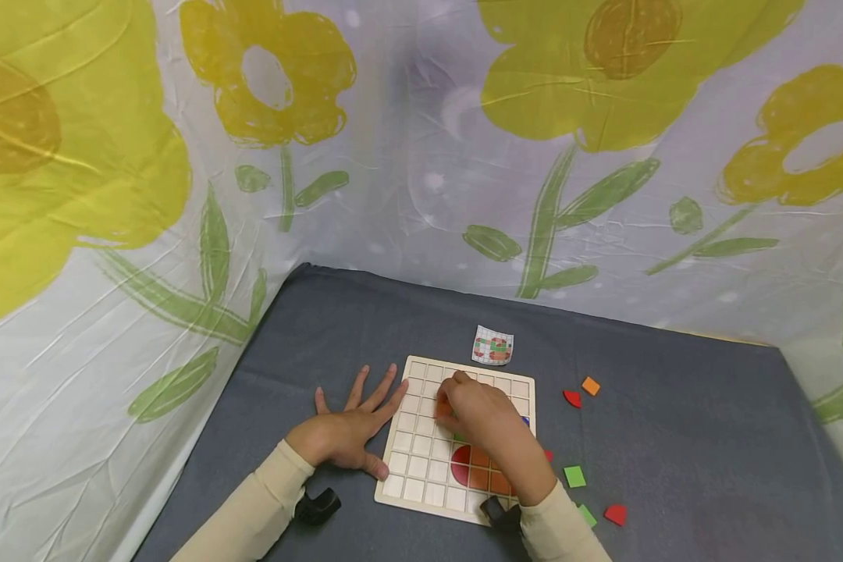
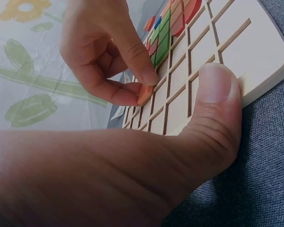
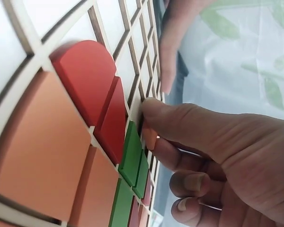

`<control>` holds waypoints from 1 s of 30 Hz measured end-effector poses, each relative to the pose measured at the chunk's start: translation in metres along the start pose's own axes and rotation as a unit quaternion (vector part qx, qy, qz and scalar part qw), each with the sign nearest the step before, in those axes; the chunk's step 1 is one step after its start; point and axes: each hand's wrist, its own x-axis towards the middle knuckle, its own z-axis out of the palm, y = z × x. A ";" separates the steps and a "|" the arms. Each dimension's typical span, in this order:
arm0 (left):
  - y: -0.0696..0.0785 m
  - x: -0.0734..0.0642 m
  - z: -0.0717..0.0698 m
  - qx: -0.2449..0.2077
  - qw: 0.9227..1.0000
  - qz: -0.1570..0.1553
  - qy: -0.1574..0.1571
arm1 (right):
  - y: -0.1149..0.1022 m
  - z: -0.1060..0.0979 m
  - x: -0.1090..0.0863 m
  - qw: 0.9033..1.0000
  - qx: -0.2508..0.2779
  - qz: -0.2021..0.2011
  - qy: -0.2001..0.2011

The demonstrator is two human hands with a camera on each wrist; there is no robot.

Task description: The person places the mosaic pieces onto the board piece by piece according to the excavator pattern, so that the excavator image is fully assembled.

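A pale wooden grid board (image 1: 413, 466) lies on the dark cloth, with colored tiles set in its right part. My left hand (image 1: 351, 437) is spread at the board's left side, its thumb (image 2: 215, 85) resting on the rim. Over the grid, my right hand (image 1: 479, 410) pinches an orange tile (image 3: 150, 136) between thumb and index finger, right at the cells beside the green tiles (image 3: 130, 156). Red rounded tiles (image 3: 85, 71) and larger orange tiles (image 3: 40, 142) fill neighboring cells. In the head view, the right hand and forearm hide part of the tiles.
A small printed pattern card (image 1: 492, 346) lies behind the board. Loose tiles are scattered to the right: orange (image 1: 591, 385), red (image 1: 572, 399), green (image 1: 574, 476) and another red one (image 1: 615, 514). A flower-printed curtain (image 1: 407, 195) surrounds the table.
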 end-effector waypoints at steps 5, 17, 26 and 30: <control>0.000 0.000 0.001 0.001 1.000 0.002 0.002 | 0.000 0.001 0.001 1.000 -0.012 0.007 -0.001; 0.000 0.000 0.001 0.006 1.000 -0.004 0.001 | 0.002 0.001 0.002 1.000 -0.028 0.014 -0.004; -0.001 0.001 0.002 0.005 1.000 -0.002 0.003 | 0.002 -0.001 0.000 0.999 -0.034 0.010 0.006; -0.001 0.001 0.002 0.006 1.000 -0.001 0.004 | 0.001 -0.002 0.000 0.999 -0.035 0.010 0.001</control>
